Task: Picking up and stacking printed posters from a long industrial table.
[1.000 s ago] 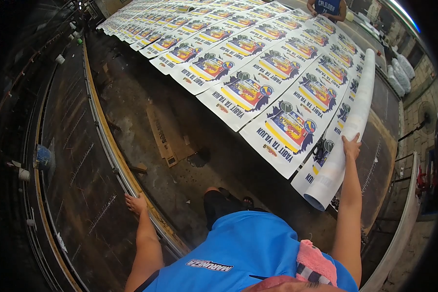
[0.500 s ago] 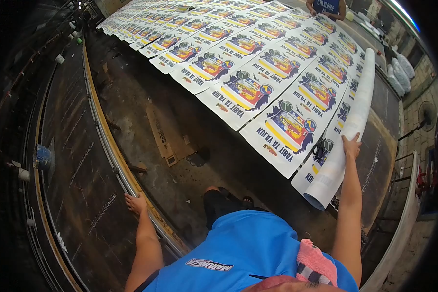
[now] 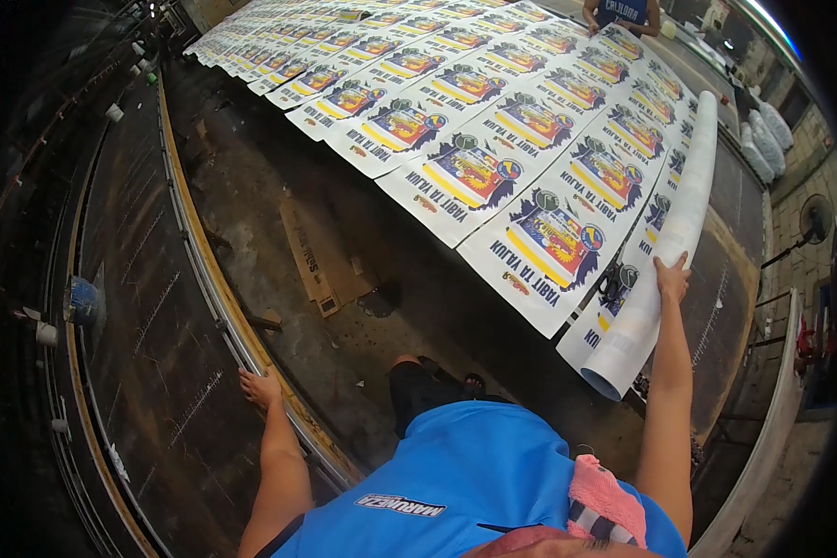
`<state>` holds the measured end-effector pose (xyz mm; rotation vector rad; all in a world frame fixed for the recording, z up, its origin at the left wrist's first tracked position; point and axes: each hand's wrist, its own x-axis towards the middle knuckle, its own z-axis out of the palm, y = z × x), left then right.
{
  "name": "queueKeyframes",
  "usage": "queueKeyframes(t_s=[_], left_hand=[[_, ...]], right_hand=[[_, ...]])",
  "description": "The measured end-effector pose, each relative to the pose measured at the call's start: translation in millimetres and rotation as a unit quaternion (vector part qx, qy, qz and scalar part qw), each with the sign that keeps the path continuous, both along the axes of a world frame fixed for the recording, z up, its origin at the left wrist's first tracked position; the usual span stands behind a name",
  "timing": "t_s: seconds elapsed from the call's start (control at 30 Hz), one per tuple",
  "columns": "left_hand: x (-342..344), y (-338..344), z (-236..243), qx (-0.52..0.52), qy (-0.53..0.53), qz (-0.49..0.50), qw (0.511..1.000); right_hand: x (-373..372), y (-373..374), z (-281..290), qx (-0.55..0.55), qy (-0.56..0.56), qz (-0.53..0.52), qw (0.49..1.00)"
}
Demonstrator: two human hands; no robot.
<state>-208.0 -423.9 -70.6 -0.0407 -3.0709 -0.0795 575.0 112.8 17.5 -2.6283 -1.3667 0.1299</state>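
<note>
My right hand is against the right side of a long white roll of sheet material, its fingers curved round it. The roll lies lengthwise over the right side of a table, its hollow near end tilted toward me. Beneath and beside it spread white printed sheets with colourful emblems and dark lettering, in rows. Dark-handled scissors lie on the sheets left of the roll. On the other side, my left hand rests on the metal edge rail of a second long table, fingers laid over it.
A dark aisle floor with a flattened cardboard piece runs between the tables. A blue container stands on the left table. Another person is at the far table edge. A fan stands far right.
</note>
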Motion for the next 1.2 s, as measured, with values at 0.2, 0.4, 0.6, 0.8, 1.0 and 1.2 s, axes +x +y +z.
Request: queueKeyframes(t_s=[0.2, 0.4, 0.6, 0.8, 1.0, 1.2], left_hand=[[-2.7, -4.4, -4.5, 0.002, 0.014, -0.006, 1.000], [-2.5, -5.5, -4.7, -0.004, 0.016, -0.011, 1.000], [-1.2, -4.2, -3.6, -0.006, 0.017, -0.006, 1.000], [-1.5, -4.3, -3.8, -0.011, 0.020, -0.009, 1.000], [-3.7, -7.6, -6.9, -0.004, 0.023, -0.007, 1.000], [-1.4, -0.3, -5.5, -0.002, 0.019, -0.008, 1.000]], right_hand=[[1.3, -0.4, -1.6, 0.007, -0.002, 0.003, 1.000], [1.0, -0.4, -1.9, 0.004, -0.005, 0.004, 1.000], [4.5, 2.0, -6.4, 0.008, -0.008, 0.001, 1.000], [5.3, 1.7, -7.3, 0.014, -0.004, 0.000, 1.000], [0.3, -0.4, -1.6, 0.000, 0.006, 0.003, 1.000], [5.9, 0.9, -5.6, 0.013, -0.005, 0.000, 1.000]])
